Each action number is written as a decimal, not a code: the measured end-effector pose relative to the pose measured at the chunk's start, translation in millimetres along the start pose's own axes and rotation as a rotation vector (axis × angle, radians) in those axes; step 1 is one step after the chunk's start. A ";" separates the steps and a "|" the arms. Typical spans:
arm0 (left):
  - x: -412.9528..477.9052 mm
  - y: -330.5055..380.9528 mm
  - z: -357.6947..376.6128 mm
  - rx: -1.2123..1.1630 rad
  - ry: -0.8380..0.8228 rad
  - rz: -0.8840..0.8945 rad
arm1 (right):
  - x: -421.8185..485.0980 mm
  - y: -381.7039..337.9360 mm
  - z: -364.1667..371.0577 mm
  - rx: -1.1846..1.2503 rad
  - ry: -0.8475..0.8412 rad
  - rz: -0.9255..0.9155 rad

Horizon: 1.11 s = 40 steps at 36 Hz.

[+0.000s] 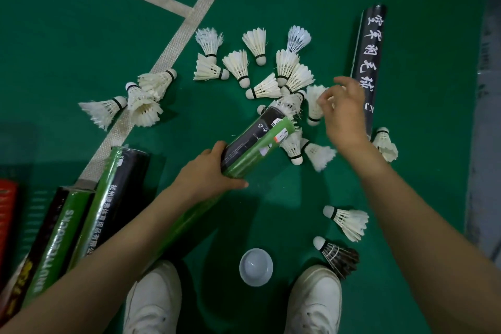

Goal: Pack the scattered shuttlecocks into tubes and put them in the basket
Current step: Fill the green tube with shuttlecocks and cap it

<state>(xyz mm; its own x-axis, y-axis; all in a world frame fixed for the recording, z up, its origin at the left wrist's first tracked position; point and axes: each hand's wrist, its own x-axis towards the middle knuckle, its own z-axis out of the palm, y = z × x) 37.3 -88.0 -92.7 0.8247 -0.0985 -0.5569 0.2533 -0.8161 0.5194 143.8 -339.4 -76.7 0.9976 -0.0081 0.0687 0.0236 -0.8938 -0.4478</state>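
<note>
My left hand (210, 171) grips a green and black tube (254, 141), tilted with its open mouth pointing up and away; white feathers stick out of that mouth. My right hand (343, 111) hovers over the pile with curled fingers touching a white shuttlecock (314, 103); whether it grips the shuttlecock is unclear. Several white shuttlecocks (238, 65) lie scattered on the green floor beyond the tube. One dark-feathered shuttlecock (337, 255) lies near my right shoe. No basket is in view.
A long black tube with white writing (370, 46) lies at the right. Several tubes (108, 198) lie at the lower left beside a red object (6, 214). A white tube cap (256, 267) sits between my white shoes (151, 304). White court lines (187, 24) cross the floor.
</note>
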 end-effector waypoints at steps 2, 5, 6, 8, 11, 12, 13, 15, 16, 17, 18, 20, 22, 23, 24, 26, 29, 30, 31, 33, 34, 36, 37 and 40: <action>-7.0 0.2 -1.5 0.007 0.026 0.010 | -8.8 -11.0 -7.4 0.216 0.103 0.078; -17.9 2.3 -3.2 0.011 0.043 0.032 | -22.0 -24.7 -10.8 0.541 0.120 0.219; -21.7 3.3 -3.3 0.016 0.046 0.040 | -25.8 -27.9 -11.1 0.628 0.126 0.245; -29.8 5.4 -3.8 0.028 0.054 0.053 | -33.5 -35.3 -13.7 0.738 0.112 0.264; -41.5 6.7 -3.8 0.035 0.067 0.068 | -45.7 -45.8 -17.7 0.776 0.012 0.243; -44.3 7.2 -3.5 0.031 0.068 0.073 | -48.8 -47.7 -17.9 0.760 -0.030 0.236; -47.7 7.5 -3.3 0.025 0.070 0.077 | -52.6 -50.8 -19.1 0.735 -0.069 0.231; -53.1 7.6 -3.3 0.023 0.068 0.080 | -60.9 -55.5 -20.2 0.697 -0.145 0.234; -55.2 7.4 -3.4 0.030 0.065 0.077 | -65.2 -57.7 -20.9 0.692 -0.182 0.238; -56.8 7.0 -3.5 0.038 0.064 0.073 | -69.3 -59.9 -21.7 0.694 -0.223 0.239; -58.0 6.7 -3.5 0.044 0.061 0.067 | -72.6 -61.9 -21.9 0.696 -0.270 0.236; -58.8 6.2 -1.9 0.041 0.047 0.052 | -76.6 -66.4 -20.9 0.694 -0.382 0.236; -58.2 5.0 1.8 0.040 0.034 0.030 | -76.4 -68.5 -16.1 0.708 -0.471 0.265; -57.2 3.8 3.9 0.047 0.030 0.018 | -76.1 -68.6 -12.5 0.718 -0.502 0.286; -55.5 2.5 5.7 0.057 0.027 0.005 | -75.8 -68.7 -8.9 0.719 -0.525 0.302; -51.7 0.3 7.7 0.082 0.025 -0.017 | -76.7 -67.5 -1.8 0.700 -0.546 0.305; -46.8 -0.2 7.2 0.116 0.045 -0.027 | -78.7 -63.8 8.5 0.651 -0.387 0.249; -45.4 -0.2 6.5 0.121 0.050 -0.026 | -79.1 -61.3 12.3 0.616 -0.275 0.240; -44.3 -0.4 5.8 0.124 0.055 -0.025 | -79.6 -56.8 16.3 0.569 -0.166 0.243; -42.4 -1.6 4.3 0.129 0.056 -0.024 | -80.6 -42.4 25.2 0.424 -0.033 0.254; -41.8 -2.4 3.8 0.133 0.056 -0.024 | -81.3 -33.4 30.2 0.324 -0.020 0.256; -40.9 -4.6 3.4 0.144 0.053 -0.029 | -82.1 -16.8 40.0 0.120 -0.086 0.277; -40.6 -5.9 3.8 0.149 0.049 -0.034 | -82.5 -10.8 43.7 0.042 -0.141 0.303; -40.9 -9.9 6.5 0.156 0.026 -0.058 | -84.6 1.4 52.3 -0.026 -0.291 0.407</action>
<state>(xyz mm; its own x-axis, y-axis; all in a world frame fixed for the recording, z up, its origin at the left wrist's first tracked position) -2.3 -79.5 -79.3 0.8244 -0.0354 -0.5649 0.2208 -0.8989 0.3785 62.9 -316.5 -129.7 0.9026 -0.2362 -0.3599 -0.3689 -0.8553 -0.3638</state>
